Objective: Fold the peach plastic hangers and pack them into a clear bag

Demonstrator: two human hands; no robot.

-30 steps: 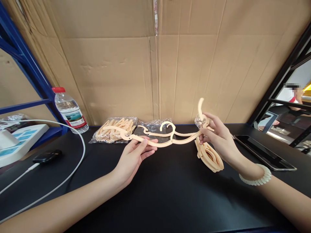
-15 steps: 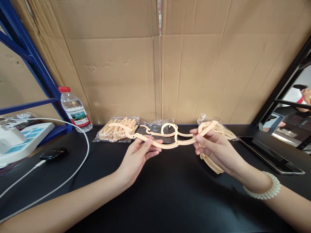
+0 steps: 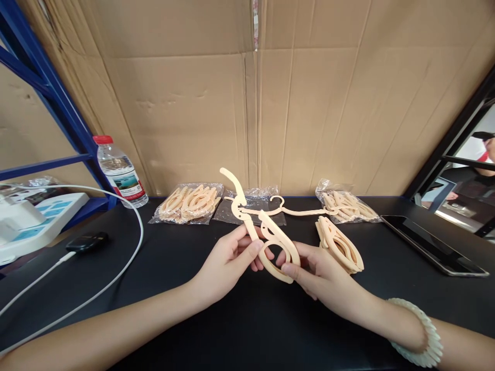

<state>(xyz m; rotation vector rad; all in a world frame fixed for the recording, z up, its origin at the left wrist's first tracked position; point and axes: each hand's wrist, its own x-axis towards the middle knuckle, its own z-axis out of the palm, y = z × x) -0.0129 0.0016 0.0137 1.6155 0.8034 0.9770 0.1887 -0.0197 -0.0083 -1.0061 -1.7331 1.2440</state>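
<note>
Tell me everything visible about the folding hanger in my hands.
The folding hanger is pale beige and looks like plastic, with slim, curved, jointed segments. It is partly folded: one end segment points up and away, while the opposite side is doubled back around a rounded opening. Your left hand and right hand pinch it, tilted, above the black table.

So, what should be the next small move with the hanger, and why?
Probably fold the outstretched upper end of the hanger inward with the left hand: it sticks out beyond its joint, while the side in the right hand is folded back, like the compact hangers stacked nearby.
</note>
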